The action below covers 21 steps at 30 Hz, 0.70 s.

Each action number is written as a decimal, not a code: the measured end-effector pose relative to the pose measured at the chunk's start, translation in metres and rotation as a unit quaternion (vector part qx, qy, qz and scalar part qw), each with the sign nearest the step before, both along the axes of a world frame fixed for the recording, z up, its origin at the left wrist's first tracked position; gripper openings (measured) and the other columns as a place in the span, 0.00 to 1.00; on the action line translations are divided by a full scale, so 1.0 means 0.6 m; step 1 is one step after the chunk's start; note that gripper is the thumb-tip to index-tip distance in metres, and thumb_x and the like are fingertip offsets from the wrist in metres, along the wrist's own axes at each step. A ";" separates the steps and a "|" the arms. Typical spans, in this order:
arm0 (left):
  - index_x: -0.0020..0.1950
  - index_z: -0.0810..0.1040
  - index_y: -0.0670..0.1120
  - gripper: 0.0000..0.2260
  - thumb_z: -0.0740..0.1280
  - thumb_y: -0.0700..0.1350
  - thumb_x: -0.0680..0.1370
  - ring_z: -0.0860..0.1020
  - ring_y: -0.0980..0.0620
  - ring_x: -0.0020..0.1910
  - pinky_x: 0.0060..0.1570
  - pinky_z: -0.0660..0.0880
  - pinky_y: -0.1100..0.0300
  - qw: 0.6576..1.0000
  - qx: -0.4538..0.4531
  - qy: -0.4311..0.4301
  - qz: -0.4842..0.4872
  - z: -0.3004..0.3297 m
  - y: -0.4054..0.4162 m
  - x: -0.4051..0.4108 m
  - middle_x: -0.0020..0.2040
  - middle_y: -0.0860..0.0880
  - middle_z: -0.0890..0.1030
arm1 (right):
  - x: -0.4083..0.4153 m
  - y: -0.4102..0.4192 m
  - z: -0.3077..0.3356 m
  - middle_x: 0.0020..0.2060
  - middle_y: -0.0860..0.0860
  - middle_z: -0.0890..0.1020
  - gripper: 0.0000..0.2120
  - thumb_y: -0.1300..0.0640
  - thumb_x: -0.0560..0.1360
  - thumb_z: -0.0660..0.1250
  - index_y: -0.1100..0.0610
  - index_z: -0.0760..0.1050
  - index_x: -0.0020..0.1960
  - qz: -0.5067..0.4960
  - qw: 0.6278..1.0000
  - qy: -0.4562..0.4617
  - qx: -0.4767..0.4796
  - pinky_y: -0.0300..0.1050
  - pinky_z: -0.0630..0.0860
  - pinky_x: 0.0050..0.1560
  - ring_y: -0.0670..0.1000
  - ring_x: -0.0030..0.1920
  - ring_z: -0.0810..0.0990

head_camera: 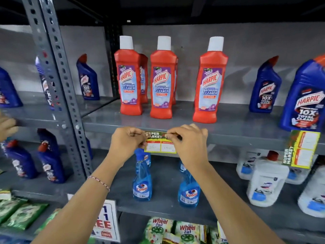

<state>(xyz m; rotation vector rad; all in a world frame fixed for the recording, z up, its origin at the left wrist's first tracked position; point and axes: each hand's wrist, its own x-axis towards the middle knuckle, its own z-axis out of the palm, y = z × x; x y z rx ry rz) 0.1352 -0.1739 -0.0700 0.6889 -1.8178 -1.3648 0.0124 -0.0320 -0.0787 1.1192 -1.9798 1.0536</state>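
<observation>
A yellow and green supermarket price tag (161, 144) sits against the front edge of a grey metal shelf (237, 136). My left hand (127, 140) pinches the tag's top left corner. My right hand (187, 138) pinches its top right corner. Both hands have their fingers curled on the tag's upper strip. Directly above, on the shelf, stand three red Harpic bathroom cleaner bottles (162, 80) with white caps, with more of them behind.
Blue Harpic bottles (266, 88) stand to the right and left. A second price tag (301, 148) hangs askew at the right. Blue Colin spray bottles (142, 178) and white jugs (266, 180) fill the shelf below. Another person's hand (7, 125) shows at the left edge, beside a perforated upright (59, 67).
</observation>
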 end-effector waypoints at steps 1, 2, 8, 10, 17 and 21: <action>0.41 0.83 0.36 0.07 0.75 0.40 0.72 0.80 0.44 0.31 0.36 0.82 0.56 1.000 0.003 0.002 0.006 -0.003 -0.003 -0.001 0.37 0.35 0.84 | 0.000 -0.001 0.000 0.33 0.44 0.83 0.02 0.49 0.70 0.75 0.46 0.84 0.40 -0.002 1.000 -0.004 -0.007 0.46 0.57 0.44 0.49 0.41 0.77; 0.41 0.83 0.35 0.08 0.76 0.41 0.71 0.81 0.43 0.32 0.39 0.83 0.53 1.000 0.001 0.004 0.011 -0.004 -0.005 -0.001 0.37 0.35 0.85 | 0.002 -0.001 -0.001 0.32 0.44 0.83 0.03 0.49 0.69 0.75 0.47 0.83 0.39 -0.002 1.000 -0.008 -0.012 0.47 0.59 0.45 0.48 0.41 0.77; 0.33 0.82 0.42 0.13 0.78 0.49 0.69 0.81 0.50 0.28 0.40 0.83 0.53 0.994 -0.076 -0.026 0.079 -0.005 0.000 -0.008 0.29 0.45 0.84 | 0.004 -0.005 0.002 0.37 0.45 0.80 0.07 0.49 0.67 0.77 0.48 0.80 0.37 -0.029 0.999 -0.021 -0.025 0.49 0.65 0.45 0.49 0.45 0.75; 0.31 0.80 0.42 0.16 0.77 0.54 0.68 0.80 0.49 0.27 0.39 0.82 0.51 0.988 -0.105 -0.047 0.099 -0.006 -0.003 -0.008 0.27 0.46 0.83 | -0.001 -0.001 0.007 0.42 0.45 0.79 0.09 0.49 0.66 0.78 0.49 0.78 0.39 -0.029 0.999 -0.034 -0.018 0.49 0.67 0.46 0.49 0.47 0.74; 0.36 0.77 0.44 0.12 0.73 0.50 0.73 0.78 0.51 0.27 0.30 0.78 0.57 0.988 -0.105 -0.008 0.110 -0.023 0.040 -0.006 0.30 0.47 0.82 | -0.014 0.039 0.008 0.39 0.48 0.83 0.06 0.63 0.70 0.73 0.54 0.81 0.43 0.045 0.998 -0.046 -0.009 0.54 0.76 0.47 0.50 0.43 0.78; 0.38 0.77 0.37 0.14 0.65 0.45 0.80 0.75 0.52 0.23 0.24 0.75 0.62 0.998 0.000 0.061 -0.016 -0.050 0.138 -0.036 0.26 0.46 0.80 | -0.046 0.130 0.027 0.44 0.50 0.86 0.10 0.68 0.72 0.70 0.56 0.84 0.48 0.080 0.992 -0.094 -0.010 0.45 0.79 0.52 0.48 0.44 0.82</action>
